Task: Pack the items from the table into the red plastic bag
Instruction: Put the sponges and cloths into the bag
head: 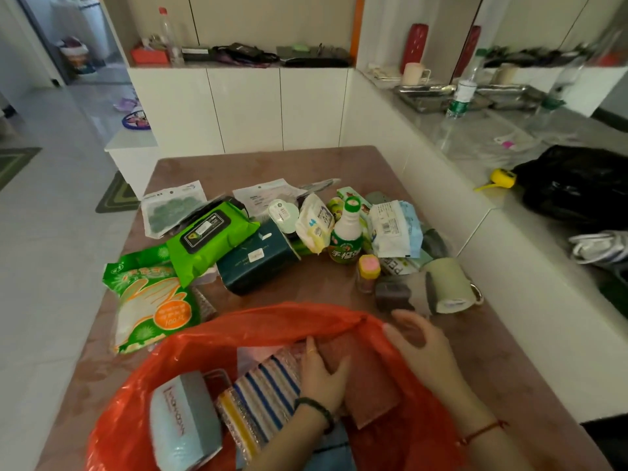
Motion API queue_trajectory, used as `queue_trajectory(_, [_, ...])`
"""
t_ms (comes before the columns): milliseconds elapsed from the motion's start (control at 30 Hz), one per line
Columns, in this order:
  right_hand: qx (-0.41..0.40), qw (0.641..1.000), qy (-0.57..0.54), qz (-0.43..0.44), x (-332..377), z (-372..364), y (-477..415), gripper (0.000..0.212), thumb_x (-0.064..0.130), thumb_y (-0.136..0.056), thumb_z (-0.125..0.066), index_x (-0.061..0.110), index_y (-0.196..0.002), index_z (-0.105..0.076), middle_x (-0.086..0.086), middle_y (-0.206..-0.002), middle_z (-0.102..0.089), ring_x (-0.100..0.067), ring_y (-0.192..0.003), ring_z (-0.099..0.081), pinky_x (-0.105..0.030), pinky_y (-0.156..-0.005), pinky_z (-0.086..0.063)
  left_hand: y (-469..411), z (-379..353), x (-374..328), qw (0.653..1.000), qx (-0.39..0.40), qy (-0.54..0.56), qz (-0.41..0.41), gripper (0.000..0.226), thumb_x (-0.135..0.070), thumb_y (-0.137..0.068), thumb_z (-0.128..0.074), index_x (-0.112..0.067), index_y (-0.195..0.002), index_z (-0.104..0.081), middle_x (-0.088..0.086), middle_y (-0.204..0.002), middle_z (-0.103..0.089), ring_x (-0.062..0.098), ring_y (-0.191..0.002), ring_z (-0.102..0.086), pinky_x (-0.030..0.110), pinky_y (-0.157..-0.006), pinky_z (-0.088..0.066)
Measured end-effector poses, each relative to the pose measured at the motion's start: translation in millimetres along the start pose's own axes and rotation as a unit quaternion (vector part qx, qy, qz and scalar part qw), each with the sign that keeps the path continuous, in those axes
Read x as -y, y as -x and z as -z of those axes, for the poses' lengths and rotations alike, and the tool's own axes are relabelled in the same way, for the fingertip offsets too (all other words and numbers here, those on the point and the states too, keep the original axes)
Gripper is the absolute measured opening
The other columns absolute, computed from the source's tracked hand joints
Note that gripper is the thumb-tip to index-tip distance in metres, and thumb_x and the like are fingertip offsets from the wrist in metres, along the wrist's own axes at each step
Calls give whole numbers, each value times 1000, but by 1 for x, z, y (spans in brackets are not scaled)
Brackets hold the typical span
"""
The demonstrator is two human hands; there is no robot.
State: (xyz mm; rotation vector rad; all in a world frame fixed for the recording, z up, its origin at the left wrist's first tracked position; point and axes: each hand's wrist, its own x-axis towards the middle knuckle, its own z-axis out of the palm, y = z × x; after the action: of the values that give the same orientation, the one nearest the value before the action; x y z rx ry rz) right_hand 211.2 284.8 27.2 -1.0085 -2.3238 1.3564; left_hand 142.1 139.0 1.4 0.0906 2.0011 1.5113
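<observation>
The red plastic bag (pixel 272 321) lies open at the table's near edge. Inside it are a grey-blue box (pixel 185 419), striped cloths in bubble wrap (pixel 261 392) and a reddish-brown pad (pixel 370 382). My left hand (pixel 323 372) is inside the bag, gripping the pad's left edge. My right hand (pixel 418 341) pinches the bag's right rim. Beyond the bag lie a glove packet (pixel 153 300), green wipes (pixel 210 236), a dark teal box (pixel 258 260), a green-capped bottle (pixel 346 236), a white-blue packet (pixel 394 229), a pink-lidded jar (pixel 368 270), a grey sponge (pixel 394 295) and a pale green mug (pixel 448 287).
The brown table (pixel 306 161) stands against a white counter on the right that carries a black bag (pixel 577 185), a yellow tape measure (pixel 503 178) and a water bottle (pixel 462 90). White cabinets stand behind the table. Open floor lies to the left.
</observation>
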Motion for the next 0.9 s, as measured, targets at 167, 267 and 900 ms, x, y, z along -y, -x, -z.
queue_trajectory(167, [-148, 984, 70, -73, -5, 18, -61, 47, 35, -79, -65, 9, -117, -55, -13, -118, -58, -30, -107, -54, -40, -88, -46, -3, 35, -12, 996, -6, -71, -53, 48, -22, -87, -56, -17, -132, -40, -1, -129, -49, 16, -115, -50, 28, -99, -42])
queue_trajectory(267, [-106, 978, 143, -104, -13, 11, -78, 27, 38, -83, -58, 11, -85, -60, -14, -98, -62, -36, -98, -56, -44, -84, -46, -4, 52, -21, 988, -15, -109, -110, 28, -19, -88, -54, -26, -115, -49, -3, -116, -57, 12, -104, -56, 25, -91, -47])
queue_trajectory(900, [139, 971, -87, 175, 67, -99, 114, 25, 43, -62, -72, 20, -62, -65, 12, -115, -52, 7, -108, -51, -3, -87, -38, 105, 215, 45, 750, 1, -552, -365, 42, -52, -87, -34, -26, -76, -66, -9, -76, -68, 14, -79, -63, 29, -78, -42])
